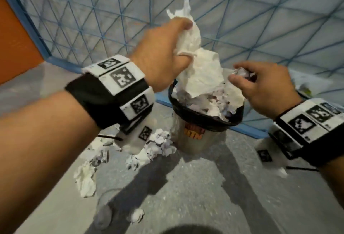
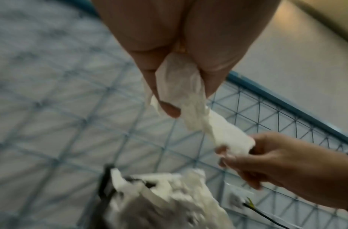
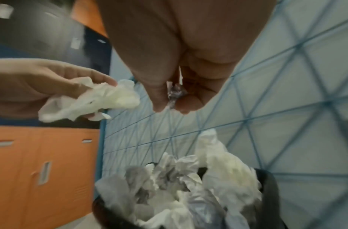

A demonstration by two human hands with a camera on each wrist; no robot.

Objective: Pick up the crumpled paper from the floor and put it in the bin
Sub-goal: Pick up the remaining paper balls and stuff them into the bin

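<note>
My left hand (image 1: 173, 47) grips a large white crumpled paper (image 1: 201, 66) above the bin (image 1: 188, 140); the same paper (image 2: 181, 86) shows pinched between thumb and fingers in the left wrist view. My right hand (image 1: 260, 84) holds a small printed paper ball (image 1: 243, 74) over the bin's right rim, seen as a grey wad (image 3: 176, 93) in the right wrist view. The bin has a black liner (image 1: 234, 122) and is heaped with crumpled paper (image 3: 181, 193). Several more crumpled papers (image 1: 160, 144) lie on the floor left of the bin.
A blue-framed wire mesh panel (image 1: 260, 19) stands right behind the bin. Orange cabinets (image 3: 41, 170) are to the left. A grey speckled floor (image 1: 186, 187) lies in front, with a paper ball (image 1: 136, 215) near my feet and a white wad (image 1: 85, 181) at left.
</note>
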